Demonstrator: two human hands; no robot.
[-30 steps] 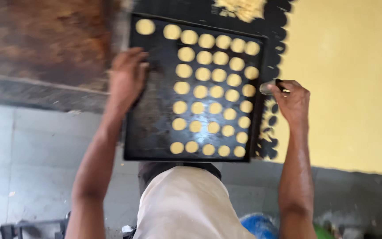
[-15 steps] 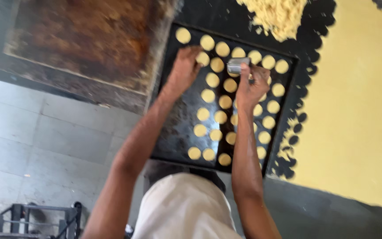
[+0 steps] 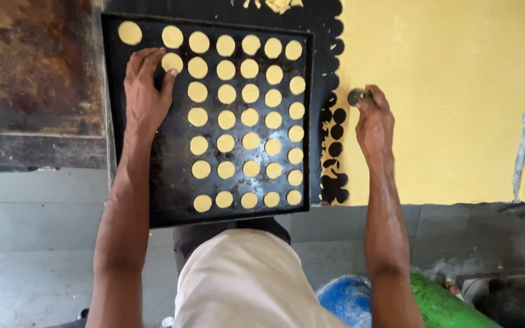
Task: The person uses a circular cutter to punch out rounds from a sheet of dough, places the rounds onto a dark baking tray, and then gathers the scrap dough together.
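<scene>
A black baking tray (image 3: 153, 200) lies in front of me, filled with several rows of small round yellow dough discs (image 3: 250, 118). My left hand (image 3: 146, 94) rests flat on the tray's left part, fingertips touching one disc (image 3: 172, 61) near the top. My right hand (image 3: 374, 124) is to the right of the tray, closed around a small round metal cutter (image 3: 357, 96) pressed on the rolled-out yellow dough sheet (image 3: 445, 103). Round holes (image 3: 335, 130) line the sheet's left edge.
A worn brown metal surface (image 3: 31, 67) sits left of the tray. Dough scraps (image 3: 274, 5) lie at the top. Below the counter are a grey tiled floor (image 3: 25, 243), a blue bucket (image 3: 347, 300) and a green cylinder (image 3: 451, 307).
My right hand has moved off the tray to the dough sheet on the right with the cutter. My left hand stayed on the tray and now touches a disc on its left side.
</scene>
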